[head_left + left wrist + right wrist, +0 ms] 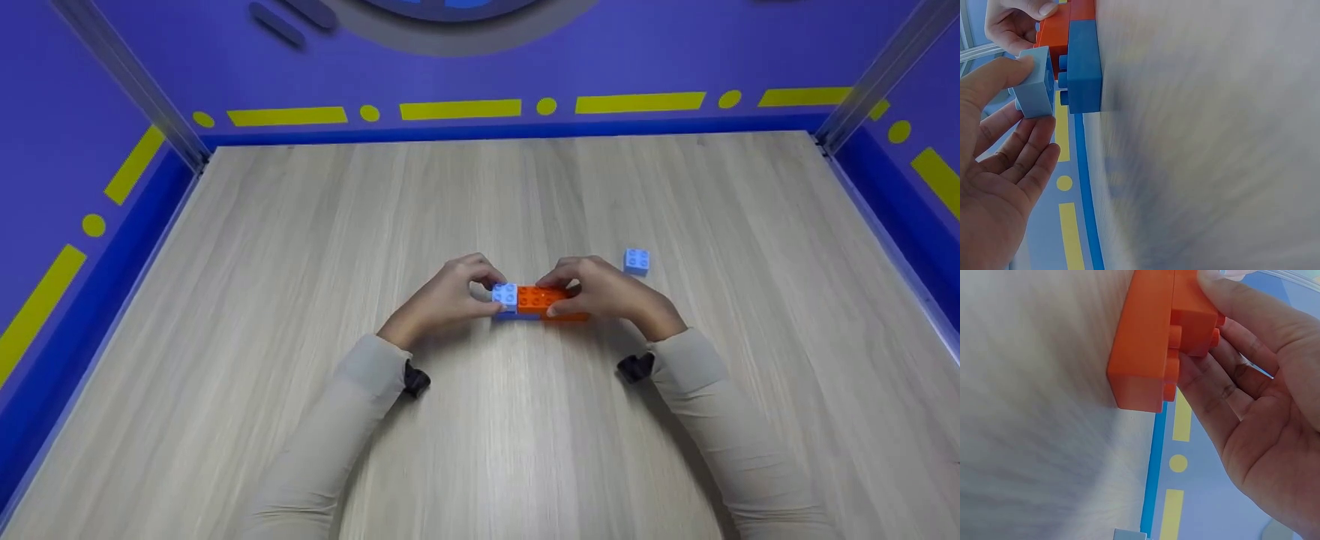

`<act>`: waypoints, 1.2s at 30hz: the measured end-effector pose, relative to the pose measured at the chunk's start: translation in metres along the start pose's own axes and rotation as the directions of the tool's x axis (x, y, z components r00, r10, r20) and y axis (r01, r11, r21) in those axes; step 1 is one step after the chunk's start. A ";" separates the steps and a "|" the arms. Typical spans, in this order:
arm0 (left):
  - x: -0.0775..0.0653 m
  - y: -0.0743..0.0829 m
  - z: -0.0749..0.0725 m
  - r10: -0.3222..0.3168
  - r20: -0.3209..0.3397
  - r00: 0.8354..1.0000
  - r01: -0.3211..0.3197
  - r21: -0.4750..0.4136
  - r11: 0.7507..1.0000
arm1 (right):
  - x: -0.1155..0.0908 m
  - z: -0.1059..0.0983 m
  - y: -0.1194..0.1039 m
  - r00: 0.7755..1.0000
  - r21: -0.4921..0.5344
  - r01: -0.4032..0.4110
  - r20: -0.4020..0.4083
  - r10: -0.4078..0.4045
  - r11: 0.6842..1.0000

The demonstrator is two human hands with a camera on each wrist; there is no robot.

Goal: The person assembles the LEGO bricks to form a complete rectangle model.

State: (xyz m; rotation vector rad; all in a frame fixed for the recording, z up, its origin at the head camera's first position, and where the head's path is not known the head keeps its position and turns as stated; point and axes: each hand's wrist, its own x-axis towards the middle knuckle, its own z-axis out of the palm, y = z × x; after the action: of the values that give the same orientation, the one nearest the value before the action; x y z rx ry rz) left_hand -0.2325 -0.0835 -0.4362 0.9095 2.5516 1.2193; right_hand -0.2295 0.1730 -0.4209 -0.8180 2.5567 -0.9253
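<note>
A light blue two-by-two brick (505,297) is pinched between the thumb and fingers of my left hand (450,294). It sits over the left end of a darker blue brick (517,316); the left wrist view shows a small gap above that brick's studs (1063,80). My right hand (606,294) grips an upper orange brick (532,300) by its long sides. This orange brick spans the blue brick and a lower orange brick (1143,343), which lie end to end on the table. Some of the lower orange brick is hidden by the right hand in the head view.
Another light blue brick (637,260) stands on the wooden table (337,225), just beyond the right hand. Purple-blue walls (465,75) with yellow marks rise along the back and sides. A small black device (415,379) is at the left wrist, and a similar one at the right.
</note>
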 end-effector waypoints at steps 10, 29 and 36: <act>0.001 0.002 0.001 -0.022 0.021 1.000 0.021 0.009 1.000 | 0.002 0.000 0.000 1.000 -0.001 -0.007 0.012 0.007 1.000; 0.003 0.000 0.001 -0.033 0.046 0.998 0.032 0.029 0.999 | 0.001 0.000 0.000 1.000 -0.023 -0.001 0.005 0.002 1.000; 0.004 0.000 0.002 -0.032 0.042 0.999 0.031 0.011 0.999 | 0.000 -0.001 0.000 1.000 -0.008 0.003 0.001 -0.003 1.000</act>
State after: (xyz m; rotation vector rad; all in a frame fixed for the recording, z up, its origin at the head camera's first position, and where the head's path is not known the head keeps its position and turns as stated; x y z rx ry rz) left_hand -0.2349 -0.0804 -0.4373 0.8839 2.5316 1.1669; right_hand -0.2300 0.1732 -0.4202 -0.8244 2.5605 -0.9164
